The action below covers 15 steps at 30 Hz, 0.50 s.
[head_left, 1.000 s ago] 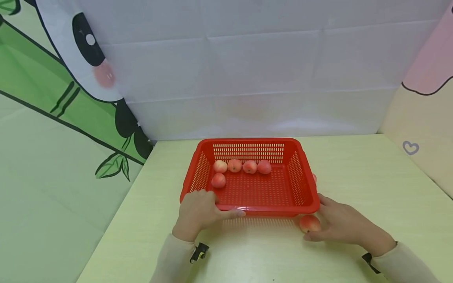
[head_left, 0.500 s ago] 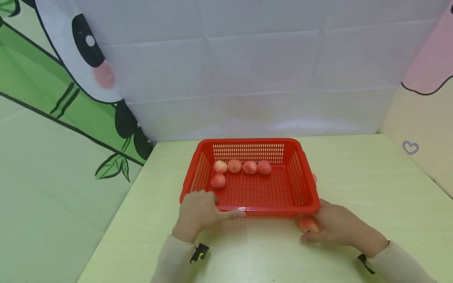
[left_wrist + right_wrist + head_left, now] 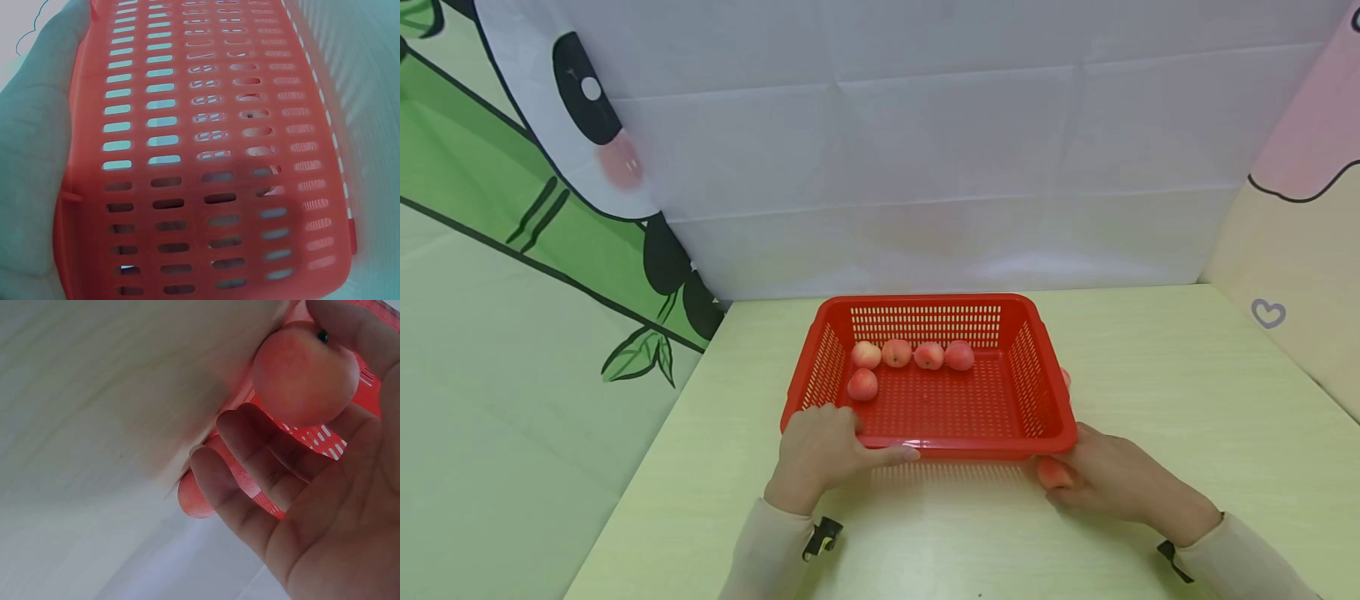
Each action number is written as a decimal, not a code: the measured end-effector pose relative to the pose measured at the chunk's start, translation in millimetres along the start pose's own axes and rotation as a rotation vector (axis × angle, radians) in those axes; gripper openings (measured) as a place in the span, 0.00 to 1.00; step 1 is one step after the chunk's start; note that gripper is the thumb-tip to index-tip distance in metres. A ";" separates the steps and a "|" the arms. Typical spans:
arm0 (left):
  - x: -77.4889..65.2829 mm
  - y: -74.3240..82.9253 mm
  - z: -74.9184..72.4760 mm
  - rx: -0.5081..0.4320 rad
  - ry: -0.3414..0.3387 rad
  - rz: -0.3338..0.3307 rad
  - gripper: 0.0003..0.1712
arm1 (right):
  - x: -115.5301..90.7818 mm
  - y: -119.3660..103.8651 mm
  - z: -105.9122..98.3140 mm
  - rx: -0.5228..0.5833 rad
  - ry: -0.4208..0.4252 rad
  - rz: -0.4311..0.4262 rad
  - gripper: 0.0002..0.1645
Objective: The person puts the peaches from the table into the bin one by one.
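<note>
A red plastic basket (image 3: 925,446) with slotted walls holds several red-and-yellow apples (image 3: 897,353), most in a row along the back and one nearer the left. My left hand (image 3: 820,446) grips its front left rim, thumb lying along the front edge. In the left wrist view the slotted wall (image 3: 187,140) fills most of the picture, beside the hand (image 3: 31,144). Beside the front right corner, my right hand (image 3: 1120,479) holds an apple (image 3: 1055,472) between thumb and fingers. The right wrist view shows this apple (image 3: 306,375) close to the table, its stem showing.
Another apple (image 3: 1066,377) peeks out behind the basket's right side. The right wrist view has fruit (image 3: 195,497) beyond the fingers. A pale wood-grain table (image 3: 1187,367) lies below, with a white cloth backdrop (image 3: 955,150) behind and printed panels at both sides.
My right hand has moved slightly left and its thumb and fingers have closed in on the apple, which is now more covered. The left hand and basket stay in place.
</note>
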State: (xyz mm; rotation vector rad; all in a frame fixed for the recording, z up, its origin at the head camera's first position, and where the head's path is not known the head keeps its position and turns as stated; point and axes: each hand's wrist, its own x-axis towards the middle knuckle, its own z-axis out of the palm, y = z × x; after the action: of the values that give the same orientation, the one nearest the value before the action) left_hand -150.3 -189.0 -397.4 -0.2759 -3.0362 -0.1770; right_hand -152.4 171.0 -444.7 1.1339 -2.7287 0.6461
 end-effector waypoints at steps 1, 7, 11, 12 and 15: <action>0.0 -0.2 0.1 0.001 0.002 0.000 0.48 | 0.1 -0.1 -0.1 -0.005 0.002 -0.002 0.22; -0.5 -0.2 0.1 0.004 0.006 -0.001 0.48 | -0.8 2.3 0.6 -0.032 -0.025 0.030 0.22; -0.5 -0.3 0.0 0.003 0.005 0.000 0.48 | -1.9 3.2 -0.4 -0.050 -0.061 0.083 0.22; -0.4 -0.2 0.0 0.003 0.003 0.000 0.48 | -2.3 3.2 -1.1 -0.052 -0.068 0.097 0.21; -0.3 0.0 -0.2 0.003 -0.005 0.001 0.48 | -3.7 4.0 -3.7 -0.069 -0.075 0.099 0.20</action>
State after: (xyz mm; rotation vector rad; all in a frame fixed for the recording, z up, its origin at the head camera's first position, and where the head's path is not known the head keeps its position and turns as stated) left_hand -150.0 -189.1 -397.3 -0.2775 -3.0415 -0.1718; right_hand -152.8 177.5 -443.8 1.0338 -2.8619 0.5258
